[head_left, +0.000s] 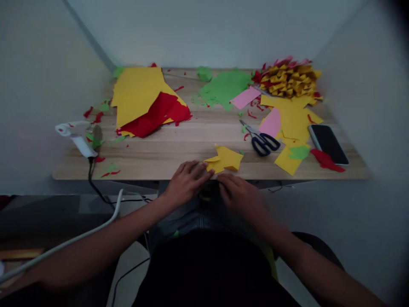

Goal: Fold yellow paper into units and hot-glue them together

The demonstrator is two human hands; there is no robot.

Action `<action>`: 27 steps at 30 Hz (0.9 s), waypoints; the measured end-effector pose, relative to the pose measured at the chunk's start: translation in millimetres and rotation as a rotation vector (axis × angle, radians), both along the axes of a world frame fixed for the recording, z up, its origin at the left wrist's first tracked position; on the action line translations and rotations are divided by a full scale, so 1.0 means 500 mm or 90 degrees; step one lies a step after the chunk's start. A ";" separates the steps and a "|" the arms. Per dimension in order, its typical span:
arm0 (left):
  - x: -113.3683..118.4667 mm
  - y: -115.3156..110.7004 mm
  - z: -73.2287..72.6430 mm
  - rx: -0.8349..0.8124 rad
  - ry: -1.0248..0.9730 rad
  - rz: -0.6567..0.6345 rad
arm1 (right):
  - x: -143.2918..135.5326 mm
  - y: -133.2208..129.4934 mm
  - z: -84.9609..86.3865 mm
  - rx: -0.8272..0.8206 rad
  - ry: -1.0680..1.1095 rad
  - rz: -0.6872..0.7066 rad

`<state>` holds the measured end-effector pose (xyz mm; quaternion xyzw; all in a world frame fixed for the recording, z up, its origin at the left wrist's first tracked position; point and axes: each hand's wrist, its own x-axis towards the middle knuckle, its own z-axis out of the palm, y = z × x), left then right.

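Creasing this yellow paper [227,158] well probably calls for steady fingertips and even pressure. The left hand [185,182] reaches its left side, fingers extended; the right hand [239,190] curls beside it. Whether either pinches cannot be told. The paper, angular with raised flaps, lies at the table's [207,134] near edge.

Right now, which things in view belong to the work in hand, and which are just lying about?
Likely in the work:
folded yellow paper, touched by the left hand, near the right hand
probably scissors, white glue gun and cluster of folded yellow pieces, though untouched

Apparently lying about:
smartphone
red scrap by the phone
green paper
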<state>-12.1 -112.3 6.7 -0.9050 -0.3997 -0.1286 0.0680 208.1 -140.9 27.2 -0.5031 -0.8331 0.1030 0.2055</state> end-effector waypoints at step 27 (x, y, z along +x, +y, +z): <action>0.088 0.208 -0.017 -0.207 -0.708 0.179 | -0.064 0.294 -0.075 -0.293 0.613 -0.027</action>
